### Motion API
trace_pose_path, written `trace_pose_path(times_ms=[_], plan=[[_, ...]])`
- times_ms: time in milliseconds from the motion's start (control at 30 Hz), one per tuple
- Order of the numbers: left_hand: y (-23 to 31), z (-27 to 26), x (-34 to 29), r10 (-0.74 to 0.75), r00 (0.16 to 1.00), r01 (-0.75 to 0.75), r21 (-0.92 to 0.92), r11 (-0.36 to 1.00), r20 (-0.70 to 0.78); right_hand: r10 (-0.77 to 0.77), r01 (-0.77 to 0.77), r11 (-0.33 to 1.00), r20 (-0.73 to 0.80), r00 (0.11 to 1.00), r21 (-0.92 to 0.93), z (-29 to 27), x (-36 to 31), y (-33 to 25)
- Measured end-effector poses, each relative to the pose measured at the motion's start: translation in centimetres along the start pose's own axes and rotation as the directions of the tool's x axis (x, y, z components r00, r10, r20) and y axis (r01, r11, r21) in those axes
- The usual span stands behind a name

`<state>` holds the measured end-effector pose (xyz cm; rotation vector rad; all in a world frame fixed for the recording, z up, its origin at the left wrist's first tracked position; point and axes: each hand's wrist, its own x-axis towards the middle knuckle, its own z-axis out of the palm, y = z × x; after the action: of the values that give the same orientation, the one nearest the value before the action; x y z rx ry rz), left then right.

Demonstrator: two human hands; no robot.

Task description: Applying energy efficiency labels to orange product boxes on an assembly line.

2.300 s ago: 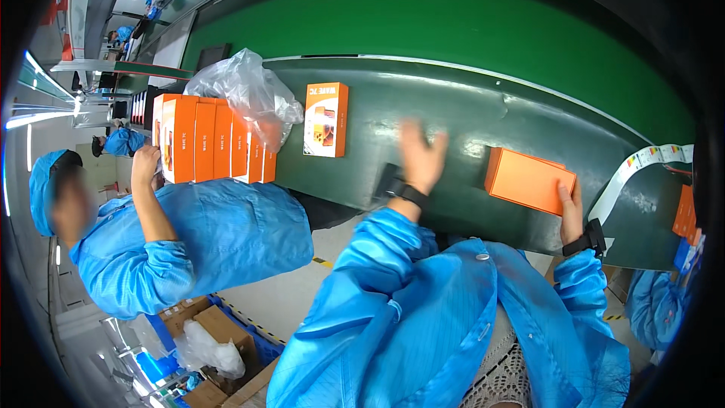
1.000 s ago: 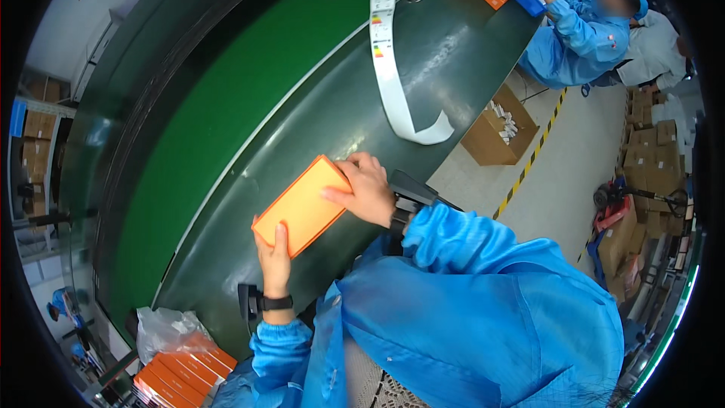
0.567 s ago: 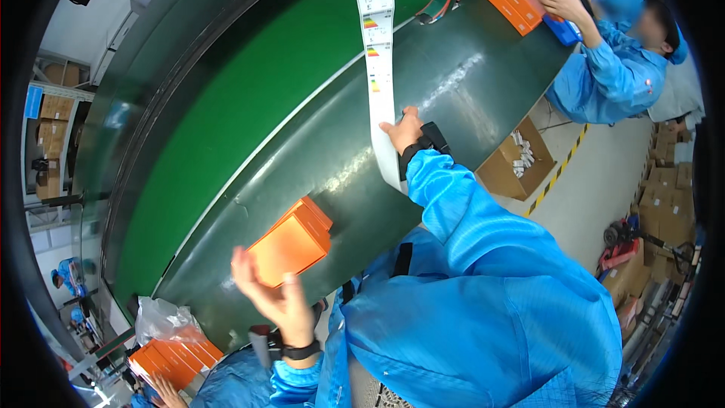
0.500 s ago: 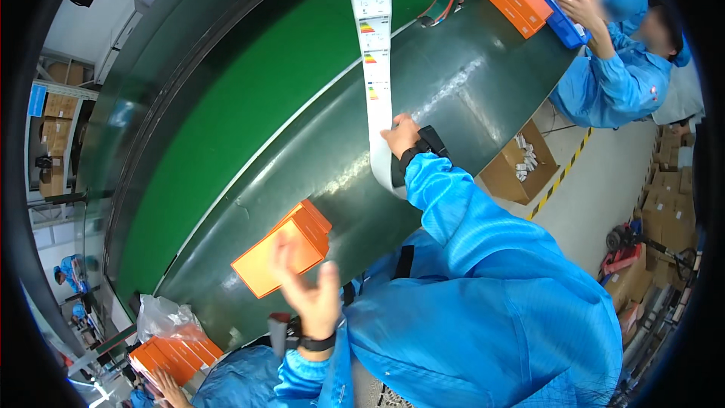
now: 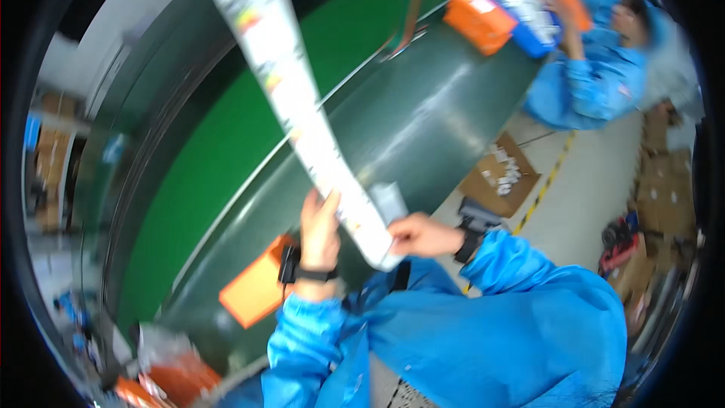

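A long white strip of labels (image 5: 306,125) with small coloured bars slants from the top of the view down to a bend close to my body. My left hand (image 5: 319,233) is at the strip's left edge, its thumb over the edge and its other fingers partly hidden. On the other side, my right hand (image 5: 427,235) pinches the strip near its lower bend. A short pale end of the strip shows just above the right fingers. Orange boxes (image 5: 253,287) lie on the dark green work surface (image 5: 385,132) left of my left hand, partly behind it.
Across the surface at top right stand an orange box (image 5: 479,19) and a blue bin (image 5: 517,11), where a co-worker (image 5: 581,75) handles an orange item. A cardboard box (image 5: 502,181) with small white pieces sits on the floor. Orange items and clear plastic (image 5: 166,344) are at lower left.
My left hand has moved up and right from over the orange boxes to the strip. My right hand has come down nearer my body, and the strip now slants to the left.
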<state>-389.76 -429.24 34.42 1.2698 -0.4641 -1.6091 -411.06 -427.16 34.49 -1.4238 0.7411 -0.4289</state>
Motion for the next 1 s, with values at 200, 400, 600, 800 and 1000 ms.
trace_pose_path(times_ms=[200, 400, 600, 800, 1000], plan=[[-2.6, -0.2, -2.7, 0.096, 0.991, -0.088, 0.089, 0.992, -0.098, -0.014, -0.032, 0.963, -0.169, 0.986, -0.269, -0.9, -1.9, 4.3], [-2.1, 3.7, -3.4, 0.173, 0.977, -0.156, 0.133, 0.979, -0.125, -0.030, -0.228, 0.950, -0.792, 0.610, -0.211, -18.1, -3.6, 1.1], [-3.9, 4.8, -0.5, 0.281, 0.938, -0.259, 0.128, 0.957, -0.205, -0.164, -0.545, 0.780, -0.941, 0.295, -0.307, -37.9, -0.7, 1.8], [-4.3, 9.2, 1.9, 0.213, 0.893, -0.160, 0.164, 0.973, -0.396, -0.204, -0.744, 0.549, -0.924, 0.323, -0.381, -46.9, 4.7, 2.3], [-4.1, 13.9, 3.4, 0.176, 0.883, -0.120, 0.154, 0.981, -0.435, -0.147, -0.644, 0.604, -0.860, 0.489, -0.470, -50.4, 5.6, 2.7]])
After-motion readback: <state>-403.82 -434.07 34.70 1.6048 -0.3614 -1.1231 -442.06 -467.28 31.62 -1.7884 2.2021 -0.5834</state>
